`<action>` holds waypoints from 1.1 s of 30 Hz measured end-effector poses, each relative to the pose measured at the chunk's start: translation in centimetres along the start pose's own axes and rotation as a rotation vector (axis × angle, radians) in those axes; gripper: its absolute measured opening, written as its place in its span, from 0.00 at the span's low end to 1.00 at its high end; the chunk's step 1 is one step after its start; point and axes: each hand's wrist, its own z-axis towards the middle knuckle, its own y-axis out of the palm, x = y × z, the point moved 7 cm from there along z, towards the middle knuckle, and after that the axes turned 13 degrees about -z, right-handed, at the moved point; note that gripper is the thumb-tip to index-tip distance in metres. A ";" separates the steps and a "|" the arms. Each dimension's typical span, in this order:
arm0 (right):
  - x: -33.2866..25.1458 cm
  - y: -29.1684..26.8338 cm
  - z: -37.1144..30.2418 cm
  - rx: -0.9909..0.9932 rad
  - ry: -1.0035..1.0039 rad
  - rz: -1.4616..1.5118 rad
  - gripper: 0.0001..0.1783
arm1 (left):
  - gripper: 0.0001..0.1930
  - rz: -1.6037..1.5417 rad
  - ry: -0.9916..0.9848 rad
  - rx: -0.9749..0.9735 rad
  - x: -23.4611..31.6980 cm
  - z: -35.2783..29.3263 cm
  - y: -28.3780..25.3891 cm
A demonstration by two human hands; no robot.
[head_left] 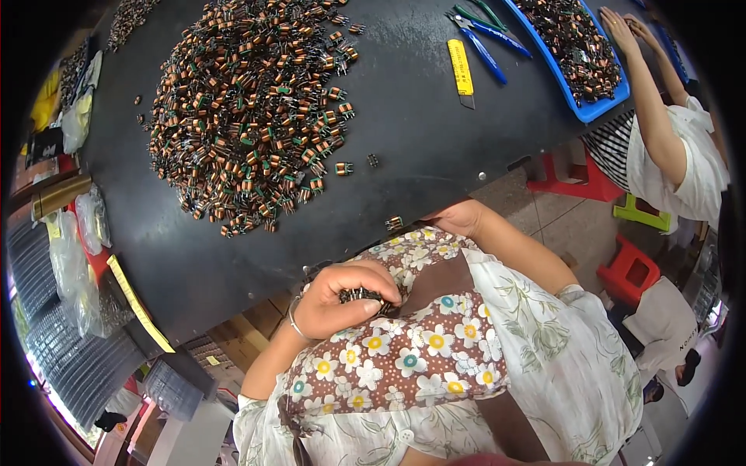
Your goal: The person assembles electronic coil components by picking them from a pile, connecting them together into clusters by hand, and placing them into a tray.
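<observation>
My left hand [334, 301], with a bracelet at the wrist, is curled in front of my flowered apron [435, 342]. Its fingers and thumb close round a clutch of small coils [359, 295] with dark bodies and metal pins. My right hand [460, 217] rests low at the table's front edge; its fingers are hidden by the edge and the apron. A loose copper-wound coil [394, 224] lies on the table close to that hand. Farther off is a dark small part [373, 160]. A big heap of copper-wound coils [241, 116] covers the table's left half.
On the black table [412, 116] lie a yellow box cutter [461, 70] and blue-handled cutting pliers [483, 53]. A blue tray [594, 111] of coils stands at right, beside another person's hands [622, 33]. Red stool [571, 185] and green stool [641, 214] stand right; plastic bags [74, 264] hang left.
</observation>
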 end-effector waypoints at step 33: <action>3.4 2.3 1.0 -0.434 -0.226 -1.505 0.27 | 0.16 0.120 -0.061 0.133 -6.7 2.3 6.5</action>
